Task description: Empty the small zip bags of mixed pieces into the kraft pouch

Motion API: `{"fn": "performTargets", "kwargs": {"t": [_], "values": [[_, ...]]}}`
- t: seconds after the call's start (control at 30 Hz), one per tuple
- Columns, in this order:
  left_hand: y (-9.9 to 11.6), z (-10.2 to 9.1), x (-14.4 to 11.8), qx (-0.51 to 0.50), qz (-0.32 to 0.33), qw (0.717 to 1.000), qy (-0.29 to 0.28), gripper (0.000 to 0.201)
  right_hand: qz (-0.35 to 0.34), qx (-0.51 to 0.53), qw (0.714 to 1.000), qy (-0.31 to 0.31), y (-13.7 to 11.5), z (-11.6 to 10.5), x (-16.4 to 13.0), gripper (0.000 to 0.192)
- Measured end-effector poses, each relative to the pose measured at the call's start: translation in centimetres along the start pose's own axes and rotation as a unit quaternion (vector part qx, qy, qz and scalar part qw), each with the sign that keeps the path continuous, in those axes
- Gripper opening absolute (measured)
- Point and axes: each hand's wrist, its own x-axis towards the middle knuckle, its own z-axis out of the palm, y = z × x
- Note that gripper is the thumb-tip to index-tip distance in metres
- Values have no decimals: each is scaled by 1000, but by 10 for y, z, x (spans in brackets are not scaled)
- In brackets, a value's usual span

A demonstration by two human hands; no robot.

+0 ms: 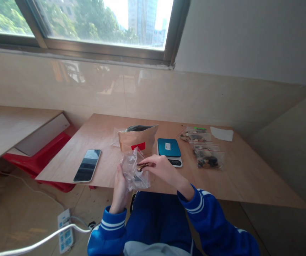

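While your left hand (120,190) wraps around the side of a small clear plastic bag (134,170), your right hand (161,167) pinches a small brown piece (142,165) at the bag's open mouth. The bag sits between your two hands, just above the near edge of the wooden table (248,177), its lower part bunched against your left palm and its upper corner sticking up free. Your left fingers are closed on the plastic; your right thumb and fingertips are shut on the brown piece, which lies right at the top of the bag, touching it. Whether the piece is inside the plastic or just at the rim, the view is too blurred to tell.

Just beyond the bag stands a brown paper pouch (138,138) with a red label, open at the top. Beside it on the right lies a teal kitchen scale (169,148). Further right are filled clear bags (208,156) in a row. A phone (87,165) lies face up to the left.
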Motion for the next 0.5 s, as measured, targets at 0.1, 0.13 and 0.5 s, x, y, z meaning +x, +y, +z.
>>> {"fn": "performTargets", "kwargs": {"t": [0.1, 0.13, 0.5], "values": [[4, 3, -3, -16, -23, 1000, 8, 57, 10, 55, 998, 25, -6, -15, 4, 19], [6, 4, -5, -19, -34, 999, 9, 58, 14, 72, 997, 40, -9, -22, 7, 18], [12, 5, -8, -18, -53, 998, 30, 54, -133, -23, 975, 176, -8, -48, 104, 15]]}}
